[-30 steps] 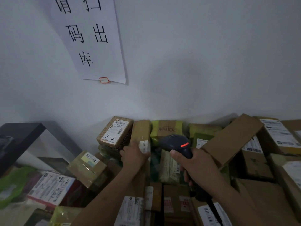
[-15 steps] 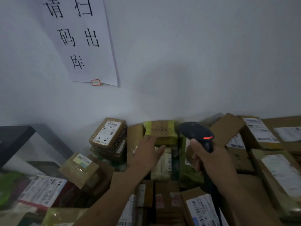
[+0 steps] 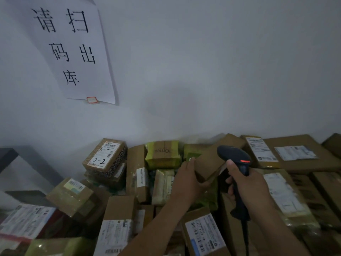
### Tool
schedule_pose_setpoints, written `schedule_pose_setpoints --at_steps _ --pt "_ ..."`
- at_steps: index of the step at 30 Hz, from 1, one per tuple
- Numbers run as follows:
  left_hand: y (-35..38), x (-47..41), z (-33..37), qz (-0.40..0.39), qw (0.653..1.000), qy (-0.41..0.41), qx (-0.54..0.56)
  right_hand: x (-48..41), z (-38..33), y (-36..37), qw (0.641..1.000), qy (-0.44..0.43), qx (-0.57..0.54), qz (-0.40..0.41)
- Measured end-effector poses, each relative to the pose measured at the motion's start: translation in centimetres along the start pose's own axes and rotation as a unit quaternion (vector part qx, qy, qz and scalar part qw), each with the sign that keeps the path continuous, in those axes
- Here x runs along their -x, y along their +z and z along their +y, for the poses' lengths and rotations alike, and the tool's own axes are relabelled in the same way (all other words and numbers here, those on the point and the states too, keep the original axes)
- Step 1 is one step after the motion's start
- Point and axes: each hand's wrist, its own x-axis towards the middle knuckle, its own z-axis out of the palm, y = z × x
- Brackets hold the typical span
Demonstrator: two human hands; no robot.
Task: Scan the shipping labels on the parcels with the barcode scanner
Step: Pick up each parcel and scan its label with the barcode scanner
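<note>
One black barcode scanner (image 3: 232, 154) stands upright in the right hand (image 3: 247, 183). The fingers wrap round its handle and the thumb lies up against the back of the head. A red light glows on the head, and a dark cable (image 3: 245, 235) drops from the foot of the handle. The scanner is held above the heap of parcels (image 3: 118, 215), just right of the left hand (image 3: 188, 179).

That hand grips a plain brown parcel (image 3: 209, 162), with the fingers over its near-left edge and the thumb curled beneath. The box sits tilted with a bare cardboard face turned up. Both forearms reach in from the bottom edge.

A green-taped parcel (image 3: 162, 152) lies just behind the left hand, against the wall (image 3: 203, 71). Further left, a box marked "3-2" (image 3: 104, 156) tops a small stack. To the right of the scanner, flat boxes carry white shipping labels (image 3: 262, 149), and a labelled box (image 3: 204, 235) lies between the forearms. A paper sign (image 3: 73, 48) with handwritten characters hangs on the wall at upper left. A dark shelf frame (image 3: 11, 154) stands at the far left.
</note>
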Motion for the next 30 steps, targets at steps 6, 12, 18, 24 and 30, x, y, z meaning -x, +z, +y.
schedule_pose_setpoints --at_steps 6,12,18,24,30 --pt "-4.7 5.2 -2.1 0.158 0.979 -0.11 0.068 0.8 -1.1 1.0 0.999 -0.015 0.006 -0.033" --pt "-9.9 8.0 -7.2 0.203 0.938 -0.283 -0.013 1.7 -2.0 3.4 0.997 -0.035 -0.012 -0.064" --pt "-10.6 5.7 -8.6 0.174 0.94 -0.271 -0.11 2.4 -2.1 4.9 0.994 -0.054 0.012 -0.099" --pt "-10.1 3.1 -9.5 0.143 0.944 -0.242 -0.175 2.1 -1.4 5.6 0.991 -0.054 0.014 -0.121" --pt "-11.4 1.5 -11.7 0.112 0.947 -0.256 -0.161 1.4 -0.9 6.0 0.991 -0.056 0.026 -0.121"
